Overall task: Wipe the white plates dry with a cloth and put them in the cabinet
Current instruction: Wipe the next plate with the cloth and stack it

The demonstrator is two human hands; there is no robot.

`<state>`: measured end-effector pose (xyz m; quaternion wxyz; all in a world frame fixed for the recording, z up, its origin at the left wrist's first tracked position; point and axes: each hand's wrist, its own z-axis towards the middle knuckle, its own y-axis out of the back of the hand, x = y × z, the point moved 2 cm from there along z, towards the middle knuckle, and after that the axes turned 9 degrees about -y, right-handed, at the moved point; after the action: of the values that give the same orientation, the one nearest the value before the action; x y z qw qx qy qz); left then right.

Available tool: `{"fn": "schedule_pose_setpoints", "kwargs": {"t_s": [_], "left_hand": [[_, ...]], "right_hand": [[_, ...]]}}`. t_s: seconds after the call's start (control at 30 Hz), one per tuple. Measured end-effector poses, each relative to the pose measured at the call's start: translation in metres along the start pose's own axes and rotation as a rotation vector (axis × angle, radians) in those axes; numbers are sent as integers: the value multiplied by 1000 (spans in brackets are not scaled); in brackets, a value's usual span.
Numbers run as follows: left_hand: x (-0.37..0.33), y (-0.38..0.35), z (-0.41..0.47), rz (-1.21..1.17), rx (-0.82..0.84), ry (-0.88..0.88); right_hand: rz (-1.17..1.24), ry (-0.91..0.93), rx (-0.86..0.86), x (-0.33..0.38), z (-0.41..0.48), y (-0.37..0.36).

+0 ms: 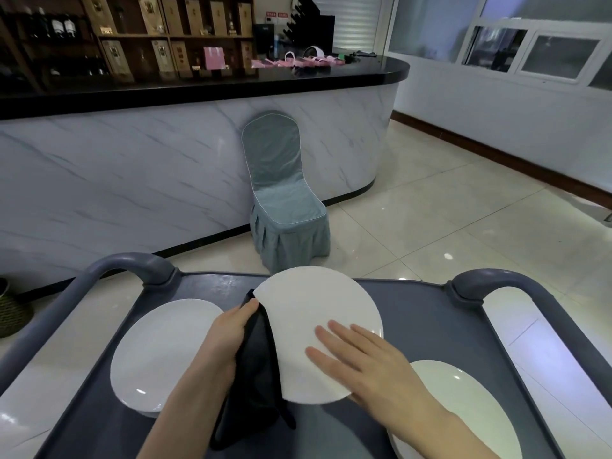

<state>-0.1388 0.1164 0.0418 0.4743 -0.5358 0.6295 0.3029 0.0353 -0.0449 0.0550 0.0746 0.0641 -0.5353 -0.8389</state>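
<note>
A white plate (pixel 314 303) is lifted above the grey cart (pixel 414 309), tilted toward me. My left hand (pixel 228 339) grips its left edge through a dark cloth (pixel 255 376) that hangs down under the hand. My right hand (pixel 361 359) lies flat on the plate's near face with fingers straight. A second white plate (pixel 162 352) rests on the cart at the left. A third white plate (pixel 463 402) sits at the right, partly hidden by my right forearm.
The cart has raised grey handles at the left (pixel 132 263) and right (pixel 503 279). A chair with a blue-grey cover (pixel 281 193) stands ahead against a marble-fronted bar counter (pixel 132 160). Tiled floor opens to the right. A basket (pixel 10 313) sits at the far left.
</note>
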Motion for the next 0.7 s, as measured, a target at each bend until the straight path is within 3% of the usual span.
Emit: {"fn": "schedule_pose_setpoints", "kwargs": {"t_s": [0.17,0.3,0.47,0.53,0.63,0.7], "left_hand": [[-7,-17,-17,-411,31,150],[-5,-45,-37,-195,113,-33],[4,-75,-54,130,120,-676],[12,-81,-58,266,192,-842],[32,-86,-65,592,298,-1109],[36,-84,-62,654,351,-1164]], "right_hand": [[247,-192,6,15,7,13],[772,-561,62,34,22,19],[1185,-1013,-140,41,36,18],[1254,-1225,-195,31,42,16],[1309,-1325,-200,20,49,17],[1370,-1319,-175,21,48,19]]}}
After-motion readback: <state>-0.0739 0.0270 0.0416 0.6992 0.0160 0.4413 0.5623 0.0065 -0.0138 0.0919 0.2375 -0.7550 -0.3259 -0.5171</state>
